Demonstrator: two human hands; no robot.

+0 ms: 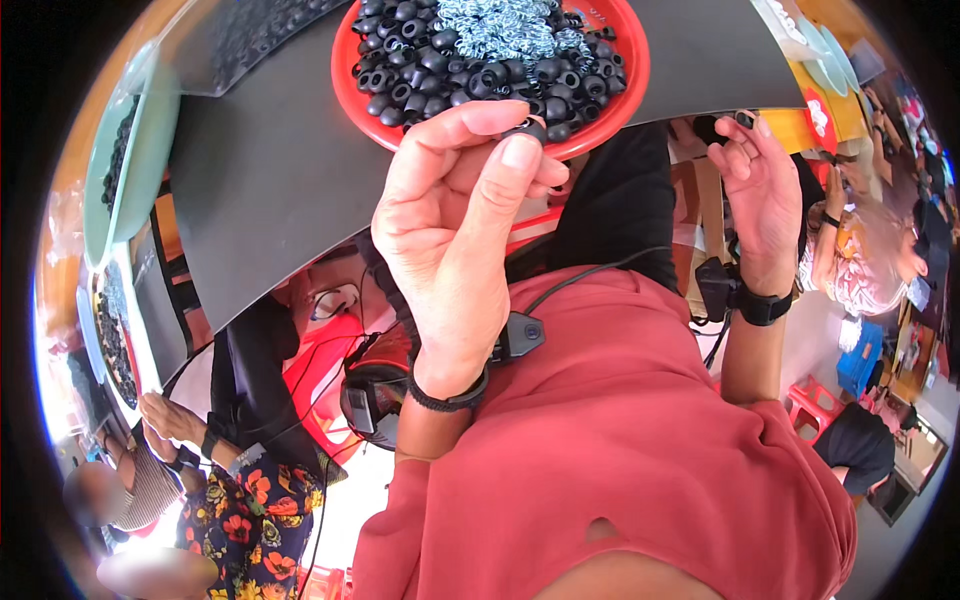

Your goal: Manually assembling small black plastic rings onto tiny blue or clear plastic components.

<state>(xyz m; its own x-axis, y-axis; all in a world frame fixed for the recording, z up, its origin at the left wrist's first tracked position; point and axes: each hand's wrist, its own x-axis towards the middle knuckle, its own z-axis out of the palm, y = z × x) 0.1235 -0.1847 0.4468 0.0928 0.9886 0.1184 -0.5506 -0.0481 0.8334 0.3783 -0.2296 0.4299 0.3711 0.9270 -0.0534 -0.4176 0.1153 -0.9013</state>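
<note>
My left hand [455, 215] is raised in front of the red bowl [641, 75]. Its thumb and fingers pinch a small rounded black plastic piece [532, 128], hollow at one end. Off to the right, my right hand [762, 185] is closed at the fingertips on another small black piece [744, 119], whose exact shape is too small to make out. In the bowl lie many hollow black plastic pieces [400, 92], with a heap of thin silvery coil springs [500, 32] on top of them.
The bowl stands on a dark grey tabletop [270, 190]. A clear container [215, 60] and a pale green tray [130, 170] of black pieces are at the left. A co-worker's hands [170, 420] are lower left. Red stools [815, 405] and other people appear at the right.
</note>
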